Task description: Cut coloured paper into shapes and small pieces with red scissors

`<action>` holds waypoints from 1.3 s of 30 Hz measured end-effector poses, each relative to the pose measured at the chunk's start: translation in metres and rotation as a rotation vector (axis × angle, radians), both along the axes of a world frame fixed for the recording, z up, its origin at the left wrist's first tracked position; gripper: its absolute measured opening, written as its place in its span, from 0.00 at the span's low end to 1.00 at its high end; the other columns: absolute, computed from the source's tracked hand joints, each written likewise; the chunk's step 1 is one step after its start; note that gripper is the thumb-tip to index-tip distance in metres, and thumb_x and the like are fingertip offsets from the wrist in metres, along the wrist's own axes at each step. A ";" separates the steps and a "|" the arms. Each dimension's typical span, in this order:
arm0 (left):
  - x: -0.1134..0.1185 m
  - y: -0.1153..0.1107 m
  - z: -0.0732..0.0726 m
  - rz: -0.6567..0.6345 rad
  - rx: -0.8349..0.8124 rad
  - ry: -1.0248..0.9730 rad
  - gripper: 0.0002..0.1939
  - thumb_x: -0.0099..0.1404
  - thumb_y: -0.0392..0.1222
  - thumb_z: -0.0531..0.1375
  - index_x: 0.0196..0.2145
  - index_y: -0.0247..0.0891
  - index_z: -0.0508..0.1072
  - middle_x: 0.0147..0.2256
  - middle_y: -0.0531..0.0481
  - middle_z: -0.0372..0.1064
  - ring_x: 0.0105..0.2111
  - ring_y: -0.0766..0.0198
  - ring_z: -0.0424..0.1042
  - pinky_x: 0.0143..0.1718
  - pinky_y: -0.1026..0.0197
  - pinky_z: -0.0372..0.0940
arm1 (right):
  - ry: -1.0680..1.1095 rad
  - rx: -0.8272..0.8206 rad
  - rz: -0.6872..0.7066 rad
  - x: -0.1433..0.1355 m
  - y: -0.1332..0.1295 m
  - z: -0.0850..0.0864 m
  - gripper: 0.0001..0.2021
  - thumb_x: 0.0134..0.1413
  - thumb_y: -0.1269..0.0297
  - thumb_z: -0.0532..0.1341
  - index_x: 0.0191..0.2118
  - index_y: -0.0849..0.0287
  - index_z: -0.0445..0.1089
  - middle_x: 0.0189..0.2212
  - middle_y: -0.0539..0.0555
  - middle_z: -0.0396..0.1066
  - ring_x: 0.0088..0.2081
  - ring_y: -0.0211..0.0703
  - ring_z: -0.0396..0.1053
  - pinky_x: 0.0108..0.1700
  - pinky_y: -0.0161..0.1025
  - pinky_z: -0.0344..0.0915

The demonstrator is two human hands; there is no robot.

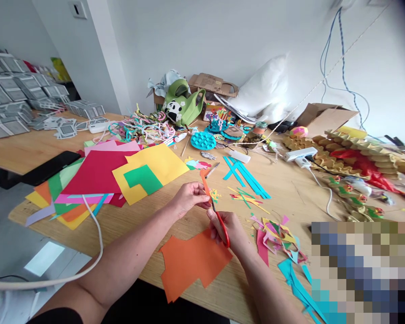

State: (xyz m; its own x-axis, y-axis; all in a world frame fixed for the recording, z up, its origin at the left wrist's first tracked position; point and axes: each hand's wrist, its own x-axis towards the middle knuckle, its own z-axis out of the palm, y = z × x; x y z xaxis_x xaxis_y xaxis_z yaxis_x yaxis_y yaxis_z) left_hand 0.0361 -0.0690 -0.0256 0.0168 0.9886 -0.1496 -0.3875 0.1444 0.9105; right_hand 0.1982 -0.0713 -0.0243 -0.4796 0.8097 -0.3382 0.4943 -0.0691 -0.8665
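My right hand (230,228) is closed round the red handles of a pair of scissors (227,236), its blades pointing away from me. In my left hand (193,196) a narrow orange paper strip (205,183) is pinched between thumb and fingers, right at the scissor blades. Whether the blades are on the paper I cannot tell. Below both hands lies a larger sheet of orange paper (189,261) with cut-out edges. Just past my fingertips are small yellow scraps (215,195) and a thin pen-like tool (212,170).
Stacked coloured sheets (97,173) lie on the left beside a black flat device (52,167). Blue strips (246,176) and paper scraps (276,236) are on the right. A white cable (99,245) crosses at left; a power strip (301,154) and egg trays (367,153) stand far right.
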 end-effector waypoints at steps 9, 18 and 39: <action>0.000 0.000 0.000 0.007 -0.002 -0.006 0.18 0.45 0.36 0.69 0.34 0.30 0.71 0.24 0.48 0.73 0.23 0.64 0.74 0.29 0.62 0.69 | -0.002 0.000 -0.016 0.000 -0.001 0.000 0.27 0.50 0.39 0.56 0.18 0.60 0.60 0.11 0.48 0.63 0.12 0.32 0.59 0.15 0.29 0.51; 0.001 0.000 -0.001 0.019 -0.002 -0.020 0.18 0.46 0.37 0.70 0.33 0.30 0.71 0.26 0.48 0.73 0.25 0.64 0.74 0.29 0.61 0.70 | -0.020 0.004 -0.048 -0.001 -0.001 0.002 0.26 0.48 0.39 0.58 0.17 0.59 0.59 0.10 0.48 0.62 0.11 0.32 0.57 0.14 0.30 0.50; 0.000 0.001 -0.002 0.035 -0.016 -0.002 0.17 0.44 0.36 0.70 0.33 0.30 0.72 0.27 0.48 0.72 0.26 0.66 0.72 0.29 0.62 0.69 | 0.015 0.003 -0.001 0.000 -0.001 -0.002 0.26 0.51 0.39 0.56 0.18 0.59 0.60 0.12 0.49 0.64 0.13 0.33 0.59 0.16 0.30 0.52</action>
